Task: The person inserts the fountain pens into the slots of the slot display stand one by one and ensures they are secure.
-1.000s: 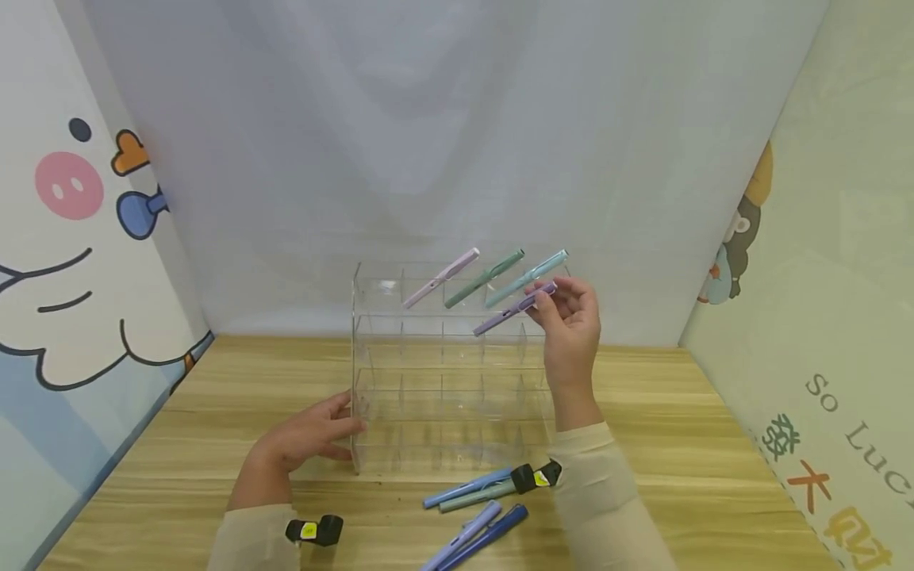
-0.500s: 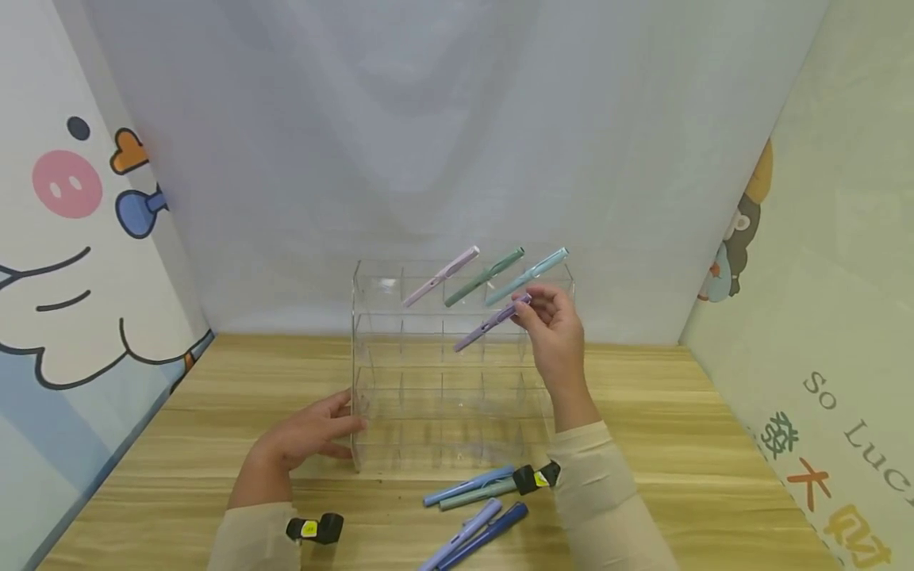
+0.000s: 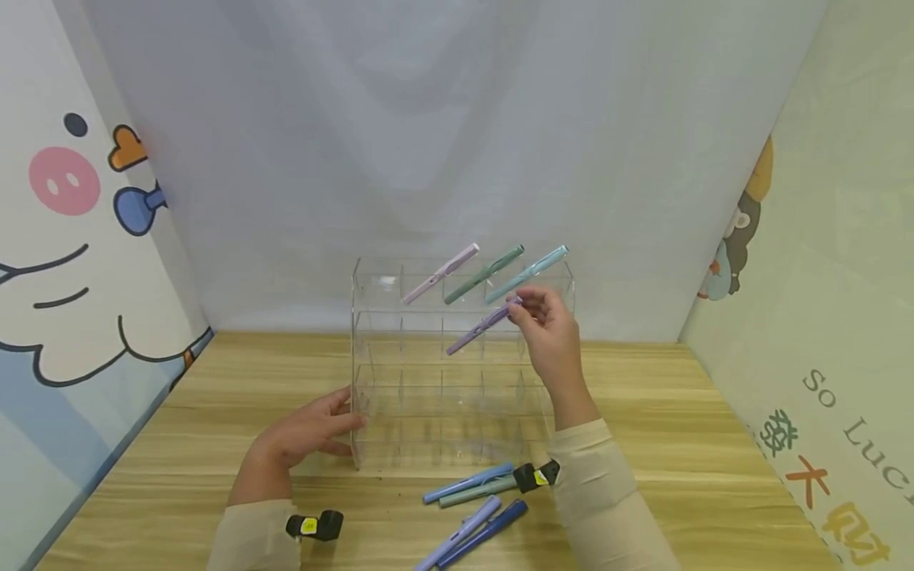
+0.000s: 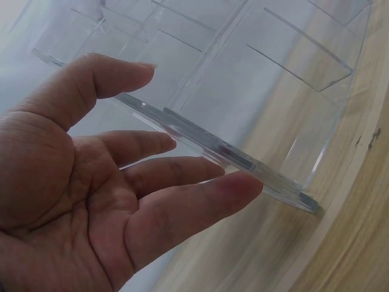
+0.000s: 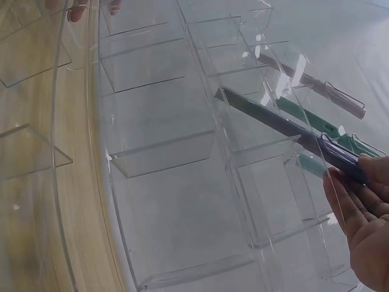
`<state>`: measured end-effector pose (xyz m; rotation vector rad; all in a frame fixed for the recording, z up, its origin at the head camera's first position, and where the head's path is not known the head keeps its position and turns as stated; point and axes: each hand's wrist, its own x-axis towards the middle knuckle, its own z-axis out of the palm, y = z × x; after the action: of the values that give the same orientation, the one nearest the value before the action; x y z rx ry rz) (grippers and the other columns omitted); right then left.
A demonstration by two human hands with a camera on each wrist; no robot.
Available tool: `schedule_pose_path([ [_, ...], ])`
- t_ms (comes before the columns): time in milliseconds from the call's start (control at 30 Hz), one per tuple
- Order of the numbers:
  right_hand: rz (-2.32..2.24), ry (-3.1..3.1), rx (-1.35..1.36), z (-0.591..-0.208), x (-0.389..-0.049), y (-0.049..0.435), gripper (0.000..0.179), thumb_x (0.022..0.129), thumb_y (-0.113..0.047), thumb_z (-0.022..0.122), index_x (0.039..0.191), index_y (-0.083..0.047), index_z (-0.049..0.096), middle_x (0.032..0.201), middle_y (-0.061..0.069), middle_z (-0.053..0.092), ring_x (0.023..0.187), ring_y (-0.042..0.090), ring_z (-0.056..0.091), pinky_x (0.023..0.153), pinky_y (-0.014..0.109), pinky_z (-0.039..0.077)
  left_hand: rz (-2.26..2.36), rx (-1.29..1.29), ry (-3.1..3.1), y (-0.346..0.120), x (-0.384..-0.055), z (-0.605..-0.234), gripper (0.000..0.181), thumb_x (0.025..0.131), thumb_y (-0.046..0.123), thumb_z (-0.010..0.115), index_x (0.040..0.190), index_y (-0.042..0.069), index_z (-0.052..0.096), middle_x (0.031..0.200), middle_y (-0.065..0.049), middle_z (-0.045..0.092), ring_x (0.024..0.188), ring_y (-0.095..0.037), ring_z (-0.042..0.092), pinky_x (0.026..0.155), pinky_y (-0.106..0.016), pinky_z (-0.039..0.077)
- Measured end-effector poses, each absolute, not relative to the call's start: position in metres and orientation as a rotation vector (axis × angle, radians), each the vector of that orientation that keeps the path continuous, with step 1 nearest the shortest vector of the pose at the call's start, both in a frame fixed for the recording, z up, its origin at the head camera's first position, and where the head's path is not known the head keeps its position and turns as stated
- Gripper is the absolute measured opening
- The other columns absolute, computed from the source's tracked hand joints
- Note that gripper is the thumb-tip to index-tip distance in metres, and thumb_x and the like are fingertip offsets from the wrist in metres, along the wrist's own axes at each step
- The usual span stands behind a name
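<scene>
A clear acrylic rack with tiers of compartments stands on the table. At its left side is my left hand, fingers spread and slightly bent; in the left wrist view the fingertips meet the side panel's edge. My right hand pinches the capped end of a purple pen between thumb and fingers. The pen slants, its lower end over the second tier from the top. Above it, a pale pink pen, a green pen and a light blue pen lean in the top tier.
In front of the rack lie a blue pen, a sage green pen, a lavender pen and a dark blue pen. A white curtain hangs behind. Printed panels flank the wooden table.
My right hand has moved left and down with the purple pen, from near the light blue pen to the second tier. My left hand stays at the rack's side.
</scene>
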<state>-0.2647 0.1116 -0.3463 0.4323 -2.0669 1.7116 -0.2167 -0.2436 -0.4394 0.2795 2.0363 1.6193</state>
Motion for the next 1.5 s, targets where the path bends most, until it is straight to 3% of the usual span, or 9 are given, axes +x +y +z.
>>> schedule_pose_path([
  [467, 1.623, -2.196, 0.419, -0.344, -0.263, 0.113, 0.029, 0.097, -0.021, 0.063, 0.119, -0.003, 0.059, 0.113, 0.011, 0.068, 0.102, 0.023, 0.068, 0.088, 0.023, 0.055, 1.628, 0.256, 2.036, -0.244, -0.217, -0.441, 0.084, 0.097, 0.035, 0.062, 0.159, 0.011, 0.010, 0.153, -0.027, 0.033, 0.133, -0.043, 0.043, 0.096, -0.052, 0.052],
  [967, 1.616, -2.152, 0.439, -0.347, -0.263, 0.116, 0.037, 0.097, -0.027, 0.064, 0.125, -0.004, 0.055, 0.118, 0.011, 0.067, 0.105, 0.019, 0.067, 0.089, 0.021, 0.054, 1.620, 0.267, 2.030, -0.244, -0.218, -0.439, 0.083, 0.097, 0.035, 0.062, 0.159, 0.012, 0.011, 0.152, -0.027, 0.035, 0.131, -0.042, 0.047, 0.096, -0.051, 0.052],
  [1233, 1.736, -1.855, 0.519, -0.351, -0.259, 0.127, 0.035, 0.099, -0.014, 0.059, 0.127, 0.005, 0.050, 0.123, 0.022, 0.060, 0.111, 0.020, 0.064, 0.090, 0.028, 0.056, 1.633, 0.265, 2.016, -0.243, -0.216, -0.438, 0.080, 0.099, 0.032, 0.060, 0.159, 0.012, 0.010, 0.150, -0.027, 0.037, 0.128, -0.041, 0.050, 0.096, -0.051, 0.052],
  [1500, 1.768, -1.732, 0.587, -0.349, -0.244, 0.148, 0.035, 0.102, -0.012, 0.052, 0.130, 0.008, 0.045, 0.123, 0.013, 0.059, 0.113, 0.025, 0.063, 0.087, 0.032, 0.057, 1.629, 0.267, 2.018, -0.244, -0.217, -0.440, 0.081, 0.098, 0.033, 0.060, 0.159, 0.013, 0.011, 0.149, -0.026, 0.038, 0.127, -0.039, 0.051, 0.095, -0.052, 0.052],
])
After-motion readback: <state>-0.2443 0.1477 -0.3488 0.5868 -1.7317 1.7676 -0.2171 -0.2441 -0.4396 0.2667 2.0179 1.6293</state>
